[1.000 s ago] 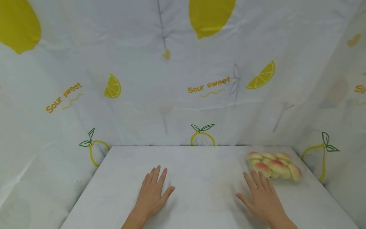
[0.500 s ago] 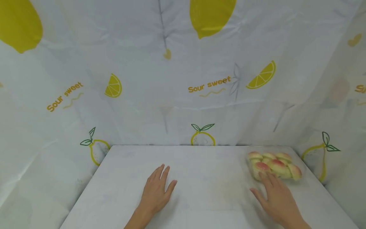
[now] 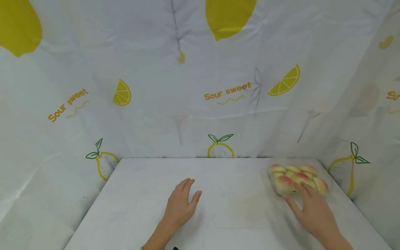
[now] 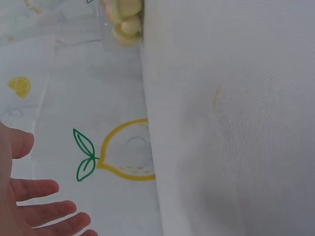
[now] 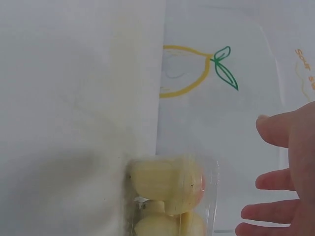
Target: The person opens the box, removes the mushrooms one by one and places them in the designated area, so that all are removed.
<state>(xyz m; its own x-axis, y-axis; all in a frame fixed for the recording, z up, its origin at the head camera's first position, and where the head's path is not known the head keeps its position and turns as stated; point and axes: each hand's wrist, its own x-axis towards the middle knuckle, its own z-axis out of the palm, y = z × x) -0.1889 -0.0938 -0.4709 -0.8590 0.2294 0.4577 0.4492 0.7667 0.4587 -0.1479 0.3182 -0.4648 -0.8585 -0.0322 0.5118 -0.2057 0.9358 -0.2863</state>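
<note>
A clear plastic box [image 3: 282,190] stands at the table's back right corner. Inside lie several pale yellow, mushroom-like pieces [image 3: 285,181] with pinkish-red tops; their exact kind I cannot tell. My right hand [image 3: 315,211] hovers at the near side of the box, its fingers spread and overlapping it in the head view. In the right wrist view a gap shows between those fingers [image 5: 273,212] and the box [image 5: 212,196]. Over the middle of the table, my left hand [image 3: 181,206] holds nothing, fingers relaxed and thumb apart. Part of the box [image 4: 109,37] also appears at the top of the left wrist view.
The white table [image 3: 225,194] ends at a back edge against a hanging white sheet [image 3: 175,90] printed with lemons and lettering. The sheet also rises along the left and right sides. A small dark object [image 3: 175,248] shows beside the left wrist.
My right hand has moved right, closer to the box. My left hand has shifted a little to the right and turned inward. The box has stayed in place.
</note>
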